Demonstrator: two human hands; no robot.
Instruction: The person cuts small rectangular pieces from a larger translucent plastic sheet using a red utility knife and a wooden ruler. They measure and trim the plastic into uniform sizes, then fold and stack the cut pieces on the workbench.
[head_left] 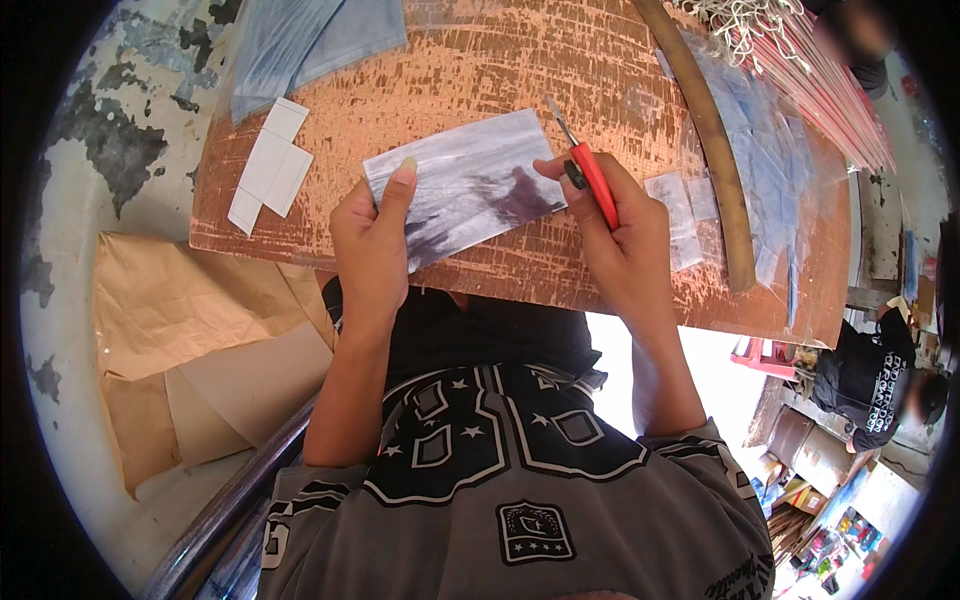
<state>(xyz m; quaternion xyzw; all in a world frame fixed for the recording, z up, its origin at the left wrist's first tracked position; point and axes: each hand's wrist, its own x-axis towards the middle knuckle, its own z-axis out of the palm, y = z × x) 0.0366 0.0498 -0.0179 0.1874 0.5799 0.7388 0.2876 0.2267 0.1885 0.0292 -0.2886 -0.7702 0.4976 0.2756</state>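
A rectangular, pale grey piece with dark smudges (pixel 480 185) is held tilted over the worn wooden table. Gripping its left edge is my left hand (pixel 375 230), thumb on top and fingers hidden underneath. My right hand (pixel 630 230) is closed round a red utility knife (pixel 596 188) with a black slider. The knife's blade points up and away, past the piece's right edge. Fingers of that hand also touch the piece's right side. White cut card shapes (pixel 271 165) lie on the table to the left.
On the table (pixel 480 60) are clear plastic sheets (pixel 320 45) at far left and more bluish plastic (pixel 770 160) at right. A curved wooden strip (pixel 715 150) runs beside them. Pink sticks with white strings (pixel 800 75) lie far right. Brown paper (pixel 190 310) sits left; two people are at right.
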